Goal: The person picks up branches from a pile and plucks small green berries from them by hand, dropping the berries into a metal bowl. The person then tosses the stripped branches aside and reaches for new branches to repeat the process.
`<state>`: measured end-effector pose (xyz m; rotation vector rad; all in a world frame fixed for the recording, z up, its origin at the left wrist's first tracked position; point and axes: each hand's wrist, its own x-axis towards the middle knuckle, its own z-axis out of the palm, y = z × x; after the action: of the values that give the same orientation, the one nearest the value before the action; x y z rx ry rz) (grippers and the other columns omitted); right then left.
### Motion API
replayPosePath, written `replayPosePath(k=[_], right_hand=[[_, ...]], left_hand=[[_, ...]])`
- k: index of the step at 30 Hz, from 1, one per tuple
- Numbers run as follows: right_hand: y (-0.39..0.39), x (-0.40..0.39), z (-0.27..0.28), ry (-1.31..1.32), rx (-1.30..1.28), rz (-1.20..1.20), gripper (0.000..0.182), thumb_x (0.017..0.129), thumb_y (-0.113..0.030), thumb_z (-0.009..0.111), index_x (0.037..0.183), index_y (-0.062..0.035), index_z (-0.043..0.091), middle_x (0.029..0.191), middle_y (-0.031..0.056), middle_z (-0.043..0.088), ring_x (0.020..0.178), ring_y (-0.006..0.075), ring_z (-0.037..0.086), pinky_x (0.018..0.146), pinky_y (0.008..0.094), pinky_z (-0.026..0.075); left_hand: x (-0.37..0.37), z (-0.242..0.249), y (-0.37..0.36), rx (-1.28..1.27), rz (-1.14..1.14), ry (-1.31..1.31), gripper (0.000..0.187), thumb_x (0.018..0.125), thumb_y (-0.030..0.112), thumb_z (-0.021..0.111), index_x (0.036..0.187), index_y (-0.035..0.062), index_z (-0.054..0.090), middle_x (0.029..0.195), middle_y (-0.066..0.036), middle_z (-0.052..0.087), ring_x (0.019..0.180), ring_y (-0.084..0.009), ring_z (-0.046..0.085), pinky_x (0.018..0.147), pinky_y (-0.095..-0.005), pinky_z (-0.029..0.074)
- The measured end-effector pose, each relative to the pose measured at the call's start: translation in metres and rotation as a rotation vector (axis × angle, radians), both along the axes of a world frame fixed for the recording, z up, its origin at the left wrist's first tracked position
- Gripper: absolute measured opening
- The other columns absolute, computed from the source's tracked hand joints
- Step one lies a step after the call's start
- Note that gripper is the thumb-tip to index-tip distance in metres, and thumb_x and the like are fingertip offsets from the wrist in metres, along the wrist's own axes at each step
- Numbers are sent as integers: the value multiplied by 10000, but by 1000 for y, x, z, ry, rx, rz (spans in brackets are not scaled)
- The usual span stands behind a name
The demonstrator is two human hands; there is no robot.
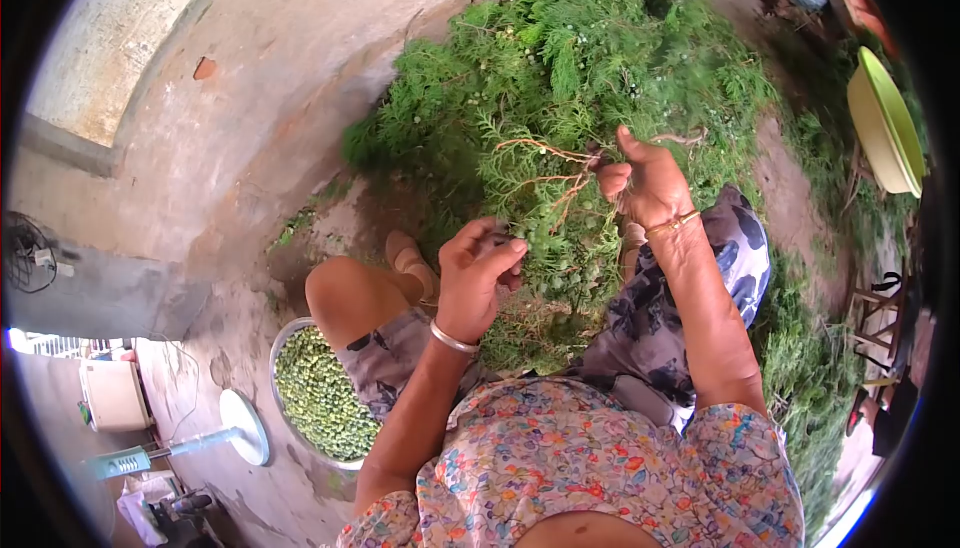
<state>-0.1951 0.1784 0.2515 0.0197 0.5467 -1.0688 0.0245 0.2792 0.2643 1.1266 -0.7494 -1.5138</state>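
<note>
Sprigs of green conifer foliage fill the middle of the head view, and everything else sits around that heap of cut branches (pixel 560 78), which spreads over the concrete floor (pixel 280 68) in front of the seated person. The right hand (pixel 645 183) is raised at the near edge of the heap, its fingers pinched closed on a thin brown-stemmed sprig (pixel 550 173) that fans out leftward across the greenery. The left hand (pixel 480 273) sits just below the sprig, nearer the person than the heap, with its fingers curled in on the sprig's green tips; what exactly it grips between fingers and thumb cannot be told. A bangle circles each wrist. Down to the left of the heap, beside the person's bare knee, stands a metal bowl (pixel 285 333) full of small green berries (pixel 320 398). Further left of the bowl lies a pedestal fan (pixel 200 438) on the floor. To the right of the heap, at the edge of the view, a yellow-green basin (pixel 885 123) leans on its side.
</note>
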Motion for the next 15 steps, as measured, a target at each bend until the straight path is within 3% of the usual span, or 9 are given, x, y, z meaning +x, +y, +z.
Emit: replayPosePath(k=[9, 12, 13, 15], right_hand=[[0, -3, 8, 43, 55, -1, 136, 894, -165, 570, 912, -69, 475, 780, 92, 460, 556, 139, 440, 460, 256, 411], [-2, -3, 4, 55, 39, -4, 140, 892, -166, 571, 903, -62, 478, 788, 110, 476, 553, 139, 441, 459, 256, 412], [1, -1, 10, 74, 11, -13, 146, 911, -167, 544, 893, -77, 431, 726, 49, 415, 560, 118, 425, 459, 226, 396], [1, -3, 14, 93, 13, -15, 141, 911, -166, 543, 890, -79, 434, 719, 44, 411, 561, 118, 424, 462, 227, 396]], left_hand=[[-9, -6, 1, -21, -183, -255, 155, 800, 55, 660, 925, -17, 603, 652, 14, 534, 531, -57, 473, 427, -209, 373], [-9, -18, 0, -228, -203, -435, 126, 792, 32, 657, 897, -22, 614, 659, 16, 537, 534, -45, 466, 431, -207, 372], [-7, -20, 0, -224, -247, -470, 114, 789, 24, 656, 883, -24, 616, 654, 16, 535, 529, -43, 460, 434, -207, 370], [-7, -19, 2, -219, -295, -504, 101, 785, 17, 654, 870, -27, 618, 650, 17, 533, 525, -41, 453, 437, -207, 368]])
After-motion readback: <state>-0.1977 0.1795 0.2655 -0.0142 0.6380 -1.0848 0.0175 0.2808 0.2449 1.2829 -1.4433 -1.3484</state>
